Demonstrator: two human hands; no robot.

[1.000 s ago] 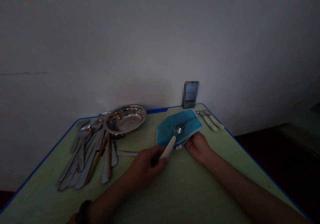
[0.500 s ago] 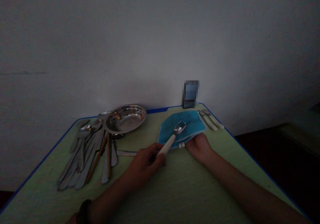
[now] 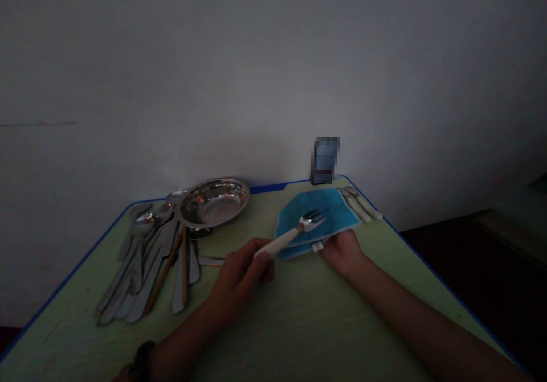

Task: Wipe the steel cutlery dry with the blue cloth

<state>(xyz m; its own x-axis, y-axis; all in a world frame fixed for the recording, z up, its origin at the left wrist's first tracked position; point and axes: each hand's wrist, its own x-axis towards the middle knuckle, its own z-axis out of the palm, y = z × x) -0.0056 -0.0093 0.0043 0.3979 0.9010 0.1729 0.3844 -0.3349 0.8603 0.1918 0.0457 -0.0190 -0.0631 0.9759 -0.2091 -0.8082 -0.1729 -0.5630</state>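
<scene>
My left hand (image 3: pixel 245 268) is closed round the white handle of a fork (image 3: pixel 277 243). The fork's metal tines point right, over a blue cloth (image 3: pixel 320 205) with a pale edge and a small white tag. From beneath, my right hand (image 3: pixel 344 250) holds up the near edge of the cloth; most of its fingers are hidden under the fabric. Just beyond the cloth's right side, white-handled cutlery (image 3: pixel 363 204) lies on the table.
A shiny steel bowl (image 3: pixel 213 222) stands at the back left. Beside it lies a pile of spoons and other cutlery (image 3: pixel 145 262), some with wooden handles. A blurred-out upright device (image 3: pixel 325 160) leans on the wall. Blue edging (image 3: pixel 444 285) borders the green table (image 3: pixel 307 325).
My left hand has drawn slightly left and turned the fork, so its tines now face up to view. The cloth and my right hand have shifted a little to the right.
</scene>
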